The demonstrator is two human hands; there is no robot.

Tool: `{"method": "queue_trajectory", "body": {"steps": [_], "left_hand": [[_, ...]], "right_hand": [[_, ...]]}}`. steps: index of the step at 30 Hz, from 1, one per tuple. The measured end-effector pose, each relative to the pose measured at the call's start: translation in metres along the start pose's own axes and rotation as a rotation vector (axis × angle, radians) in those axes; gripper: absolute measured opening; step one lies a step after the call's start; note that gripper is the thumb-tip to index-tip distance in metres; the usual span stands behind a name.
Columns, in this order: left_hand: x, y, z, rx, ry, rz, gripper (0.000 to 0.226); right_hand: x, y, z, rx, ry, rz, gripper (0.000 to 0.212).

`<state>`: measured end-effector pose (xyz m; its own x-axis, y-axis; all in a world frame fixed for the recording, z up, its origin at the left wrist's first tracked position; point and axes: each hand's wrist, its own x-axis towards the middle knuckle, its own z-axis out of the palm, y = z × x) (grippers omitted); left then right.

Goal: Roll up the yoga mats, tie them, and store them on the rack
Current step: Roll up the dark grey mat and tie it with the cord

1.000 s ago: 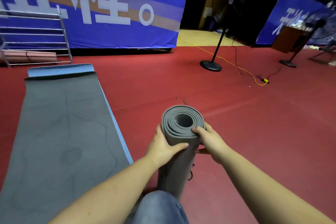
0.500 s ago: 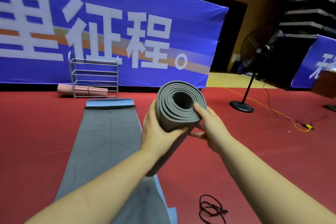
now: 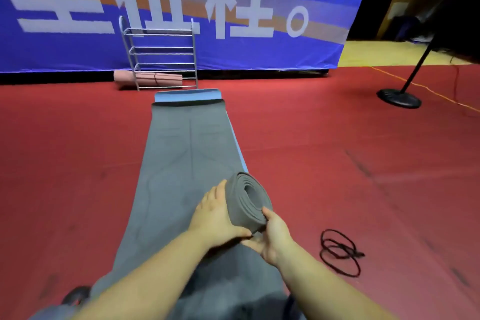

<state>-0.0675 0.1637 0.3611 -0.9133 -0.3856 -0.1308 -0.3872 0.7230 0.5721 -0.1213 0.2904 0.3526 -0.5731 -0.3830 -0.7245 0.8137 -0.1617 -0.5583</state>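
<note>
Both hands are gripping the rolled grey yoga mat [image 3: 248,202] above a flat mat: left hand [image 3: 215,215] wrapping its side, right hand [image 3: 272,236] cupping beneath. Untied, it is likely loosening if either grip slackens.

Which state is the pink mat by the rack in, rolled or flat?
Rolled: the pink mat lies as a tube on the rack's bottom shelf, a dark band around its middle.
</note>
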Motion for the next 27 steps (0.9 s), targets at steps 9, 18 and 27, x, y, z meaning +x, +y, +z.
{"method": "queue_trajectory", "body": {"steps": [9, 18, 27], "left_hand": [[0.09, -0.009, 0.136, 0.082, -0.257, -0.085, 0.119], [0.173, -0.005, 0.278, 0.336, -0.325, -0.134, 0.118], [0.214, -0.027, 0.386, 0.461, -0.342, -0.152, 0.114]], "right_hand": [[0.137, -0.003, -0.095, -0.139, 0.227, 0.225, 0.023], [0.258, -0.018, -0.206, -0.36, 0.301, 0.322, 0.021], [0.345, -0.015, -0.32, -1.216, 0.427, 0.2, 0.043]]}}
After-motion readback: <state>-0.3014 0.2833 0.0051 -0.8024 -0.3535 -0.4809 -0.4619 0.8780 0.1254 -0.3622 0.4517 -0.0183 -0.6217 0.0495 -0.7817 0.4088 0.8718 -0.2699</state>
